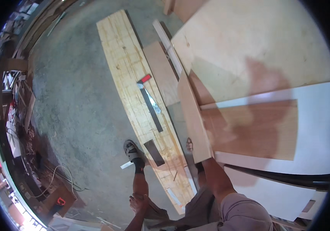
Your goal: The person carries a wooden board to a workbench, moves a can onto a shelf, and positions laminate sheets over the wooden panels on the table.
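My right hand (189, 144) grips a narrow plywood board (192, 119) along its left edge, with only the fingertips showing. My left hand (136, 202) is low beside my left leg, fingers apart, holding nothing that I can see. A long yellowish plank (117, 50) lies on the floor between my feet. On it are a red-handled square (145, 78), a long dark strip (153, 119) with a pale shiny piece beside it, and a short dark rectangular piece (153, 152).
Large plywood and white panels (315, 115) stand or lean at the right. Narrow boards (159, 63) lie beside the plank. A cluttered rack (11, 127) runs along the left edge. A cable (70, 177) lies near it. My sandalled left foot (131, 150) is on the concrete floor (72, 96).
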A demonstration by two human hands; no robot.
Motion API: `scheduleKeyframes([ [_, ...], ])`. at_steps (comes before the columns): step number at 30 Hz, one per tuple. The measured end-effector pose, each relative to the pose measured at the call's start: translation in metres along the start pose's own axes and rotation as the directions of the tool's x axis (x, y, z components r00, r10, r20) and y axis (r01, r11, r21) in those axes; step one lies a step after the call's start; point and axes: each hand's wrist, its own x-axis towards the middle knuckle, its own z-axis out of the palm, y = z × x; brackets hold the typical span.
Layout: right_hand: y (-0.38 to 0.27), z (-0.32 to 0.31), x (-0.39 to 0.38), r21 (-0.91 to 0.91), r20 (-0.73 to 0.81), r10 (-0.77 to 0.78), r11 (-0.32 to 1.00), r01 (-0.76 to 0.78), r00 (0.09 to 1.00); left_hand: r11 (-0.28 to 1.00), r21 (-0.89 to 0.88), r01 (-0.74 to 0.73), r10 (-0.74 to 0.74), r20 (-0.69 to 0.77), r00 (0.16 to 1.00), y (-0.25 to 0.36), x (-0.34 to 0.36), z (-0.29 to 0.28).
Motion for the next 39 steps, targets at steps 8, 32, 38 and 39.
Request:
scheduleKeyframes([
  [8,0.051,0.228,0.008,-0.799,-0.568,-0.745,0.399,-0.451,0.348,0.925,-0.05,-0.376,0.379,0.085,0.922,-0.072,0.015,-0.009],
  [32,0.557,0.715,0.334,-0.983,-0.108,-0.071,-0.143,-0.117,0.992,-0.355,-0.822,-0.446,-0.359,-0.321,0.877,-0.357,0.013,-0.437],
  [38,0.603,0.759,0.471,-0.975,-0.114,0.267,0.155,-0.159,0.957,-0.346,-0.778,-0.525,-0.595,-0.251,0.764,-0.438,0.098,-0.525],
  [39,0.608,0.77,0.496,-0.977,-0.124,0.311,0.125,-0.17,0.942,-0.348,-0.777,-0.524,-0.616,-0.231,0.753,-0.455,0.116,-0.542],
])
